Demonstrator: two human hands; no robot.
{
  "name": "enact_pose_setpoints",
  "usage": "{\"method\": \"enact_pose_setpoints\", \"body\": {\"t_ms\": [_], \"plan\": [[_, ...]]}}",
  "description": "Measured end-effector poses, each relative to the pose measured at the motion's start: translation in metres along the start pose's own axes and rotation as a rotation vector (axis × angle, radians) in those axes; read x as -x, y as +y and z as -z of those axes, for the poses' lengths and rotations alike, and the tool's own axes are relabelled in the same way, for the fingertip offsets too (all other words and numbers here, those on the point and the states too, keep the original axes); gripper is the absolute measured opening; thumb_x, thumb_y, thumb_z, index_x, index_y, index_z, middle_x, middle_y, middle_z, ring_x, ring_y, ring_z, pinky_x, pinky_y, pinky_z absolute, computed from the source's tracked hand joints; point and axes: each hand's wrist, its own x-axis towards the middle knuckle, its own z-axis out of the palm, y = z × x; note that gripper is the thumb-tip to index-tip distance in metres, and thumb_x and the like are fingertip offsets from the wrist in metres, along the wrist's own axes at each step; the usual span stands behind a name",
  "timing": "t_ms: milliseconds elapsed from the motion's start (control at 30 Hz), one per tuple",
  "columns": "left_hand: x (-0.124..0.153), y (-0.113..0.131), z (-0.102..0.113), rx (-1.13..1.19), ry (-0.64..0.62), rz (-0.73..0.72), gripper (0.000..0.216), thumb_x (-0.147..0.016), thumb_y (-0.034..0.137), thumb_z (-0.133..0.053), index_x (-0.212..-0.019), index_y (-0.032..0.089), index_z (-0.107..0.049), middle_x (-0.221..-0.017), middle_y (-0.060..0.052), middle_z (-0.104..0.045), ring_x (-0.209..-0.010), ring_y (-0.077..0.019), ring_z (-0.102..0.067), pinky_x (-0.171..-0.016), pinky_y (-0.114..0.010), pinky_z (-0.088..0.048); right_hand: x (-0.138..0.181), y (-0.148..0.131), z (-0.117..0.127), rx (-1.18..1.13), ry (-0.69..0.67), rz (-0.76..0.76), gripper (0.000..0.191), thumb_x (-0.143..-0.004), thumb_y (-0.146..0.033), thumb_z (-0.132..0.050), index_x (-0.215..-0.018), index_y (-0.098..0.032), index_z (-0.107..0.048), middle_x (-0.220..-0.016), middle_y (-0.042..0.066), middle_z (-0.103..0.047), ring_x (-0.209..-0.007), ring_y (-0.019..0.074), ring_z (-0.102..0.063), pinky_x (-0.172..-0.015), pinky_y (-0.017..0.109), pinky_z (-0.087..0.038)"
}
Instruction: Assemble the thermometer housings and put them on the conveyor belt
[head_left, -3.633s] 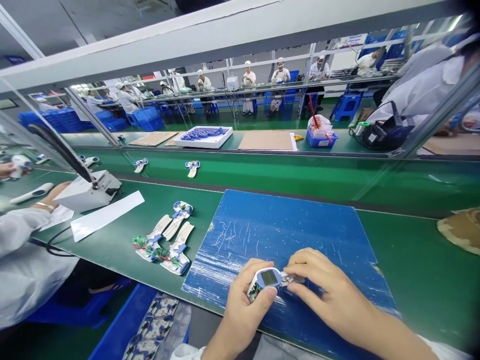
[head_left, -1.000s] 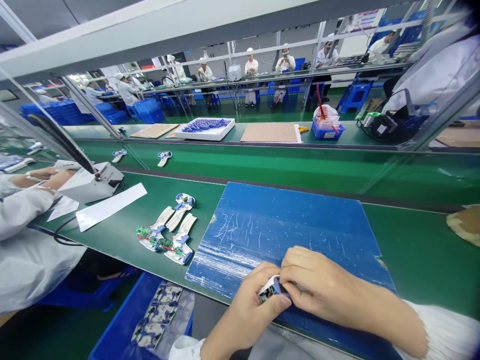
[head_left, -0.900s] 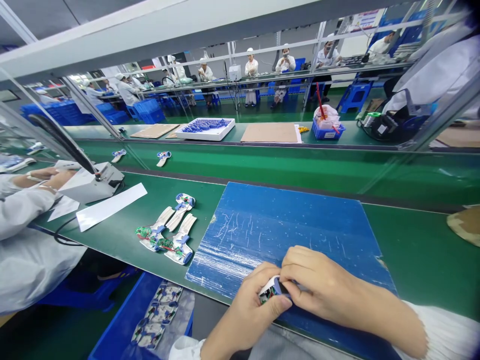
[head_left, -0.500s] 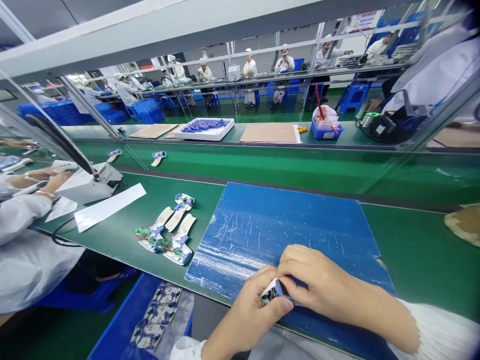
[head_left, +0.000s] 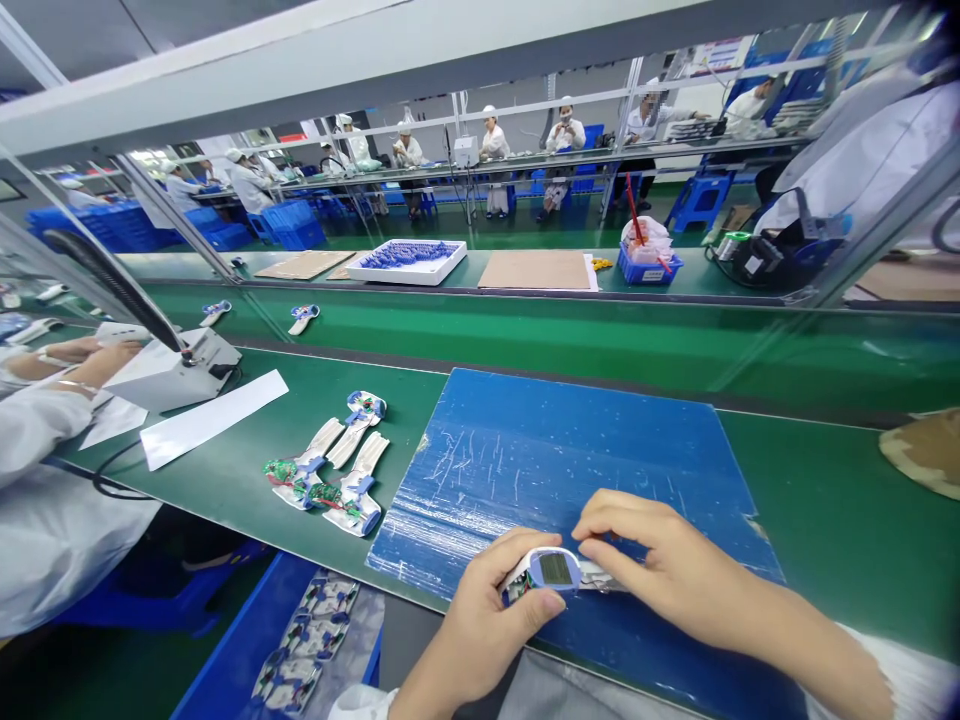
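Observation:
My left hand is closed around a white-and-blue handheld device housing, with the thumb along its near side. The small grey display in its blue frame faces up, and a bit of green circuitry shows at its left end. To the right, the white handle part runs beneath my right hand. That hand hovers just beside the display, with thumb and index finger bent and slightly apart and nothing visible between them. Under both hands lies a scratched blue board.
Several open device halves with green circuit boards lie left of the board. Beyond them are a paper strip, a grey box and a co-worker's sleeve. A blue bin holds more parts below. A white tray stands on the far ledge.
The device has turned in my left hand, so its display now faces up. My right hand has drawn away to the right, its fingertips off the display end.

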Motion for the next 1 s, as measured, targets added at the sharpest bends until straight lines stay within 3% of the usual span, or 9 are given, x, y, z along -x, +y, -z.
{"method": "enact_pose_setpoints", "body": {"t_ms": [333,733,1000], "plan": [[0.005,0.006,0.007,-0.062,0.023,-0.042,0.035,-0.091,0.042,-0.077,-0.126,0.036,-0.075,-0.127,-0.002,-0.073,-0.121,-0.0225,-0.065,-0.108,-0.032,-0.047,0.014,-0.002,0.004,0.023,-0.111,-0.103,0.018,-0.108,-0.044,-0.053,-0.108,-0.031,-0.066,-0.115,-0.002,-0.064,-0.106,0.0158,-0.06,-0.095,0.031,-0.045],[0.008,0.006,0.008,-0.074,-0.01,-0.087,0.037,-0.093,0.037,-0.076,-0.129,0.039,-0.073,-0.13,-0.001,-0.073,-0.124,-0.023,-0.064,-0.108,-0.032,-0.047,0.019,0.0,-0.002,0.066,-0.062,-0.005,0.019,-0.11,-0.042,-0.049,-0.113,-0.03,-0.064,-0.119,0.001,-0.063,-0.11,0.0164,-0.059,-0.097,0.032,-0.047],[0.012,0.001,0.011,-0.016,0.032,-0.047,0.037,-0.094,0.042,-0.073,-0.129,0.033,-0.074,-0.131,-0.006,-0.07,-0.122,-0.0262,-0.064,-0.109,-0.036,-0.048,0.019,0.003,0.0,0.074,-0.057,-0.027,0.023,-0.109,-0.042,-0.049,-0.12,-0.031,-0.066,-0.122,0.003,-0.065,-0.11,0.0197,-0.062,-0.098,0.036,-0.05]]}}
